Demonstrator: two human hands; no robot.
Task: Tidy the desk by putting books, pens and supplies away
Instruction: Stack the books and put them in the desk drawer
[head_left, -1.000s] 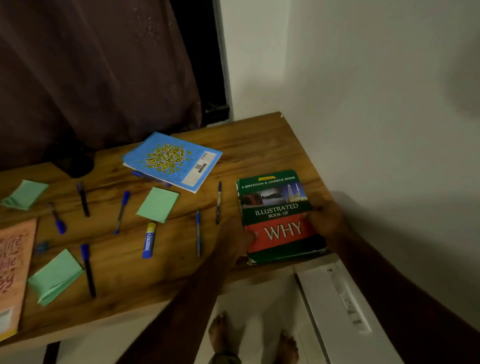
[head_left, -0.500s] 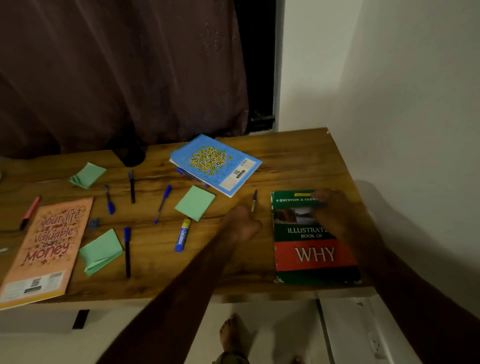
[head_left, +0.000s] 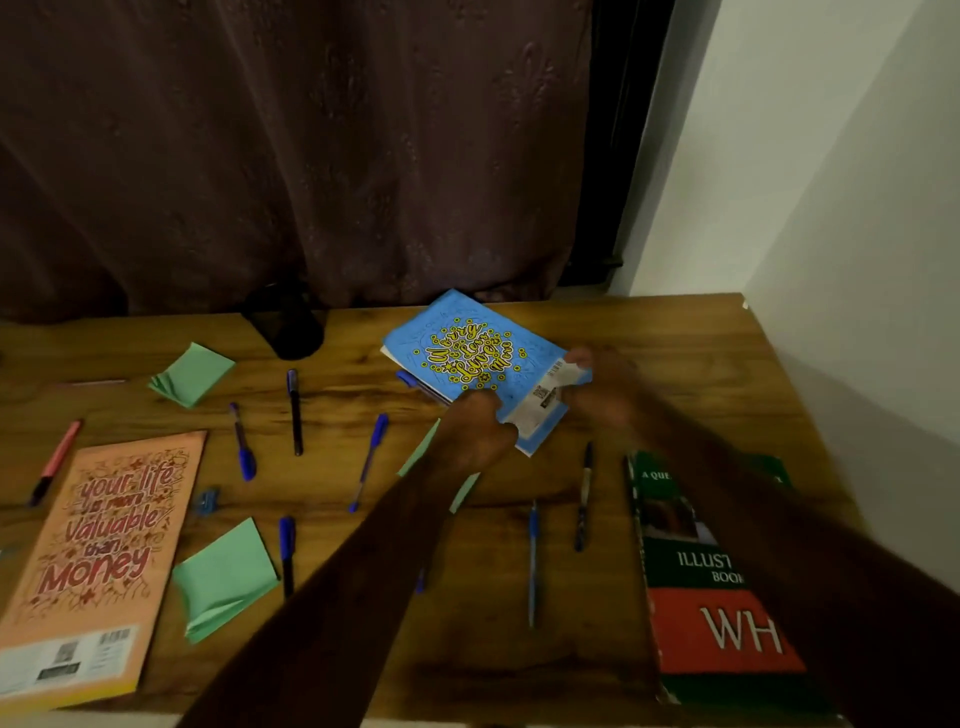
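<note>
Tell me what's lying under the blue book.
One end of a blue pen pokes out from under the left edge of the blue book; the rest of the pen is covered. The left hand and right hand grip the book's near end. Anything else beneath is hidden.

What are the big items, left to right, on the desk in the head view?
orange book → black cup → blue book → green book
</note>
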